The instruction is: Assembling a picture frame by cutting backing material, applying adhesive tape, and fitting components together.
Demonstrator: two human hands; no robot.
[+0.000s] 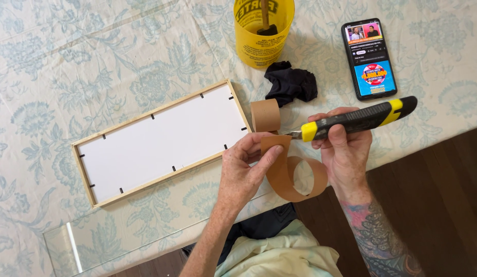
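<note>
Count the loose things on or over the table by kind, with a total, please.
Picture frame: 1
Curled brown paper strip: 1, pinched in the left hand
Utility knife: 1, gripped by the right hand
Yellow cup with a brush: 1
Black cloth: 1
Phone: 1
Glass pane: 1
Total: 7

left hand (246,164) pinches curled brown paper strip (287,174) | right hand (343,149) grips utility knife (356,119), blade at strip

Soft, even daylight covers my worktop (54,61); shadows are faint, the picture is sharp, and the phone (369,58) screen glows without glare.
</note>
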